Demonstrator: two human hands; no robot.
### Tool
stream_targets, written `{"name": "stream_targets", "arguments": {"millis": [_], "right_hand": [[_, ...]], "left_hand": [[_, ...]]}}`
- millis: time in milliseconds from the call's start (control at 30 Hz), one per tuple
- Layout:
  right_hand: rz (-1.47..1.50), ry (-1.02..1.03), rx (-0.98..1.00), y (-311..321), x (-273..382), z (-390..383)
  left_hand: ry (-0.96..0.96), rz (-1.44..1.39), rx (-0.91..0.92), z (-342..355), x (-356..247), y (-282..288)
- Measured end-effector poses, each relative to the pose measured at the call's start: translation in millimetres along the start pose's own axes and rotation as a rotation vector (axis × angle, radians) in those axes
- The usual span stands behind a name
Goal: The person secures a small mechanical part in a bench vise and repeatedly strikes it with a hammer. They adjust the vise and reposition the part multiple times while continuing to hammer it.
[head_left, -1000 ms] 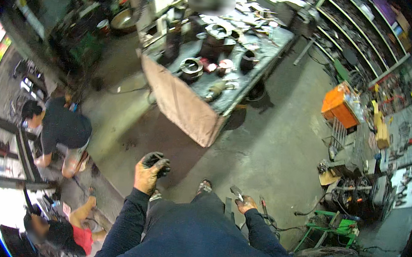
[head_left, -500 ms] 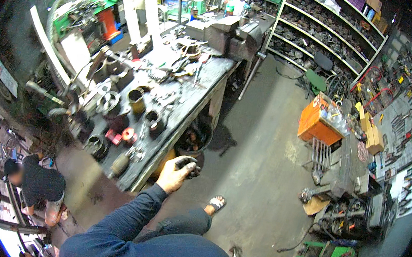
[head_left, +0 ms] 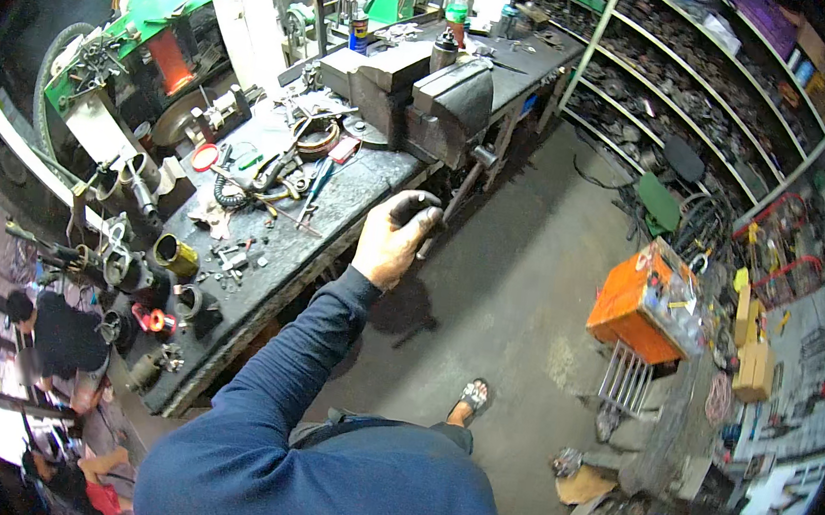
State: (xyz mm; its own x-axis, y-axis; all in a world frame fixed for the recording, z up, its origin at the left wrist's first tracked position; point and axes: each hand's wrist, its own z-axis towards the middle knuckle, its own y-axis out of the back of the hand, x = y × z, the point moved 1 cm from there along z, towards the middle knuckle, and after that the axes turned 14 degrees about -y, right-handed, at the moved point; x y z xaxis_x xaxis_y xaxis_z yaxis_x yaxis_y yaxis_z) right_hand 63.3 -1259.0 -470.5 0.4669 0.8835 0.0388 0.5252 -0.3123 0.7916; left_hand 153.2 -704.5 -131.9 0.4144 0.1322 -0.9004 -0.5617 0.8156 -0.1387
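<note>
My left hand (head_left: 398, 236), its fingertips blackened, is curled closed beside the steel handle bar (head_left: 459, 194) of a large bench vise (head_left: 405, 91); I cannot make out what, if anything, is inside it, or whether it touches the bar. The vise sits on a dark workbench (head_left: 248, 336) strewn with pliers, small metal parts, a red round lid (head_left: 205, 157), a yellowish metal cylinder (head_left: 174, 255) and metal cups. My right hand is out of view.
Steel shelving (head_left: 701, 97) of dark parts stands at the back right. An orange cabinet (head_left: 619, 299), metal grate (head_left: 626, 381) and tool wall (head_left: 811, 340) line the right. A green machine (head_left: 158, 0) is behind the bench. Two co-workers (head_left: 62, 341) crouch or sit at lower left.
I have turned and stepped toward the bench and vise. My left hand has risen forward to the vise's handle bar. My right hand, earlier holding a metal tool, has left the view.
</note>
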Motion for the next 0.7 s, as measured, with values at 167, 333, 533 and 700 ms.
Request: {"name": "stream_targets", "arguments": {"millis": [167, 333, 533, 700], "right_hand": [[-0.205, 0.070, 0.035, 74, 42, 118], [-0.358, 0.129, 0.032, 169, 98, 225], [-0.950, 0.319, 0.152, 299, 229, 425], [-0.332, 0.058, 0.177, 338, 366, 472]], "left_hand": [[-0.148, 0.151, -0.221, 64, 50, -40], [-0.242, 0.312, -0.360, 122, 47, -50], [-0.345, 0.353, -0.491, 191, 43, -41], [-0.395, 0.620, -0.634, 248, 44, -49]]}}
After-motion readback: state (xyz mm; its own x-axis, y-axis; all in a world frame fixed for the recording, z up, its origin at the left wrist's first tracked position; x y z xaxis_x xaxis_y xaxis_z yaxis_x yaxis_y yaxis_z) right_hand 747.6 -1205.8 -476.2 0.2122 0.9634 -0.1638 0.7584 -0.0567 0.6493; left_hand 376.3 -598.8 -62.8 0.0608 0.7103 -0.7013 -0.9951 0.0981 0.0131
